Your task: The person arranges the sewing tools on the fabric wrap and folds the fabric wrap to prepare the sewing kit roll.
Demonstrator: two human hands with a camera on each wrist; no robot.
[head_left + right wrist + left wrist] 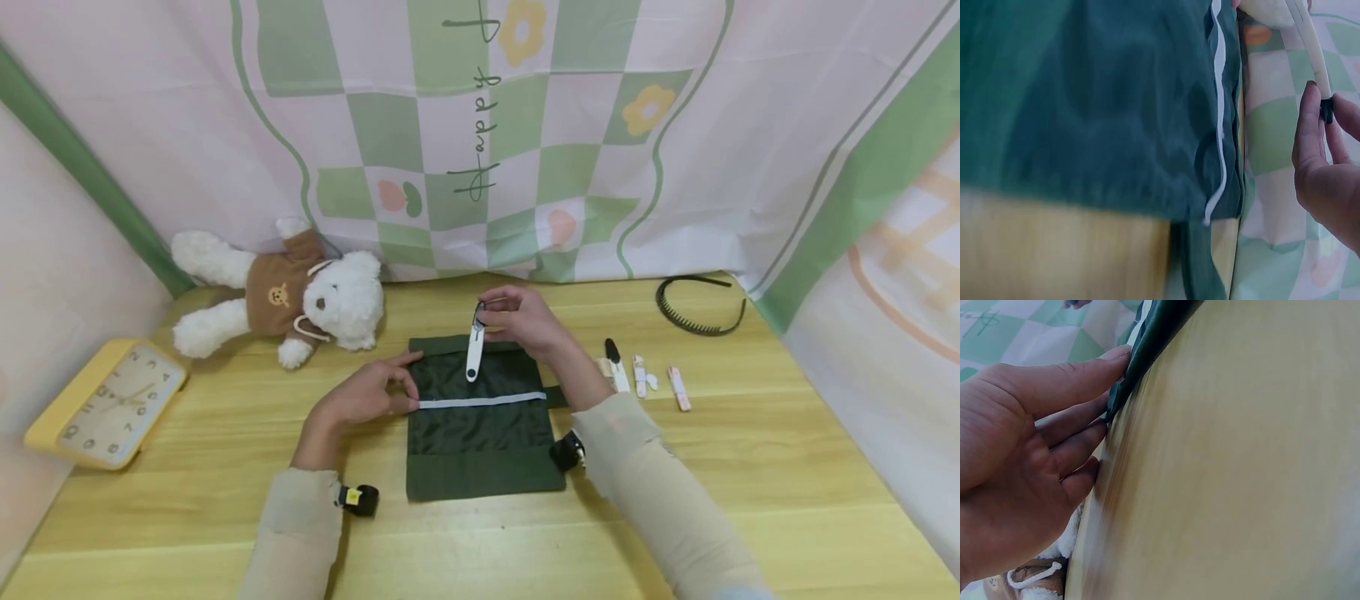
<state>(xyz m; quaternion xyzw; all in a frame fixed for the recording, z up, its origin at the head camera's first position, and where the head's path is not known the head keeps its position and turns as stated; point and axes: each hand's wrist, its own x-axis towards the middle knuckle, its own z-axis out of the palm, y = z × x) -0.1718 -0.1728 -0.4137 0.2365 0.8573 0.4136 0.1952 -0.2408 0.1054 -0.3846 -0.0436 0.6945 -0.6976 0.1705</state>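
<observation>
The word "Happy" runs sideways in script up the checked backdrop (480, 142), with another letter above it, cut off. The yellow clock (120, 402) bears dial numerals, among them 2, 4, 7 and 10.

Room before green pouch (482, 429); clock (120, 400), plush bear (281, 292) block left

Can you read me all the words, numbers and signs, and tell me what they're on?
"Happy": on the hanging cloth, written sideways; the writing above it is cut off.
"2", "4", "7", "10": on the yellow clock; other numbers too blurred.
Too small to read: any marks on the white tool in the right hand and the pink-and-white strips.
</observation>
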